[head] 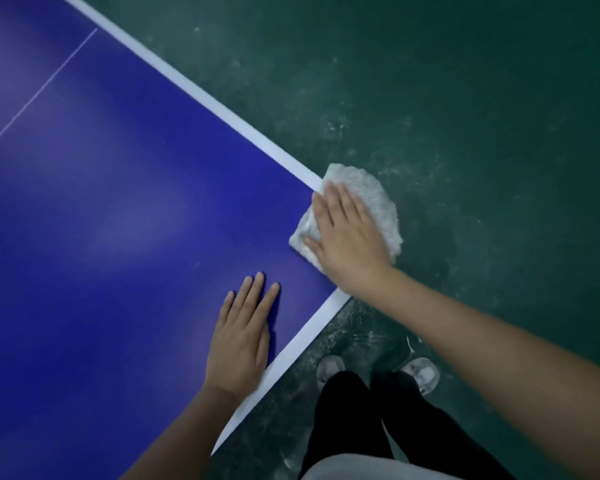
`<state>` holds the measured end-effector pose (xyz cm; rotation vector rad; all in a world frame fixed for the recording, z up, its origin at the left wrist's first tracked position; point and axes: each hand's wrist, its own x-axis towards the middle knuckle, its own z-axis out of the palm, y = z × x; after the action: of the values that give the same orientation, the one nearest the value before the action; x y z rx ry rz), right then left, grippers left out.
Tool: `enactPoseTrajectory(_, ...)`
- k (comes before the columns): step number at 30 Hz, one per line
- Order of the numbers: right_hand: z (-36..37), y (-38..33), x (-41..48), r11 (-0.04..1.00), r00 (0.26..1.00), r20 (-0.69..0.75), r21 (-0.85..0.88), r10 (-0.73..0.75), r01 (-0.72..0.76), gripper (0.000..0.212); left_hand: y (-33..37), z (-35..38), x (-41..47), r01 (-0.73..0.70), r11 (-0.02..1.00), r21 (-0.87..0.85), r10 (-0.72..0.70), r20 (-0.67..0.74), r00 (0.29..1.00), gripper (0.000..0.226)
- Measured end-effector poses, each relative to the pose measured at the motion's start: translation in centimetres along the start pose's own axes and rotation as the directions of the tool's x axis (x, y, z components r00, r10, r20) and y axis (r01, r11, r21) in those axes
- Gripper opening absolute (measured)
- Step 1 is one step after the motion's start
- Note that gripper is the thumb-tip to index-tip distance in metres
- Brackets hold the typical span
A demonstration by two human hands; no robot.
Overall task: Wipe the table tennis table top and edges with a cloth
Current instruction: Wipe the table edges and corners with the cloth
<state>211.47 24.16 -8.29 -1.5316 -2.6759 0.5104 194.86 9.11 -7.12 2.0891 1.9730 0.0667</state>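
The blue table tennis table (118, 209) fills the left of the head view, with white border lines along its right side and near end, meeting at a corner beside my right wrist. A white fluffy cloth (371, 199) lies over the right side edge just beyond that corner, part of it overhanging the floor. My right hand (347, 233) presses flat on the cloth with straight fingers. Flat on the blue top near the end line rests my left hand (239, 337), fingers straight and holding nothing.
A dark green, scuffed floor (465, 98) surrounds the table to the right and front. My feet in light shoes (421, 374) and black trousers stand close to the table corner. A thin white centre line (39, 93) crosses the far top.
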Motion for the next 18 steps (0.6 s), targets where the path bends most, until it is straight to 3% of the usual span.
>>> enactPoseTrajectory(6, 0.8, -3.9, 3.8, 0.912, 0.910, 0.107, -0.040, -0.402, 0.408, 0.067, 0.1, -0.2, 0.1, 0.044, 0.999, -0.024, -0.044, -0.027, 0.999, 0.053)
enactPoseTrajectory(11, 0.1, -5.7, 11.1, 0.935, 0.937, 0.071, -0.074, -0.342, 0.346, 0.064, 0.0, -0.2, 0.0, 0.016, 0.999, 0.043, -0.015, -0.016, 1.000, 0.056)
enactPoseTrajectory(13, 0.7, -8.8, 12.0, 0.910, 0.910, 0.108, -0.067, -0.401, 0.409, 0.064, -0.1, -0.1, -0.1, 0.012, 0.997, 0.071, -0.011, -0.008, 1.000, 0.058)
enactPoseTrajectory(15, 1.9, -12.9, 11.2, 0.823, 0.813, 0.185, -0.036, -0.552, 0.567, 0.064, -0.3, 0.1, 0.0, 0.000, 0.996, 0.092, 0.001, -0.012, 1.000, 0.057)
enactPoseTrajectory(18, 3.9, -18.6, 8.1, 0.597, 0.565, 0.281, 0.037, -0.776, 0.801, 0.065, -0.4, 0.3, 0.1, -0.026, 0.999, -0.040, 0.024, -0.041, 0.999, 0.048)
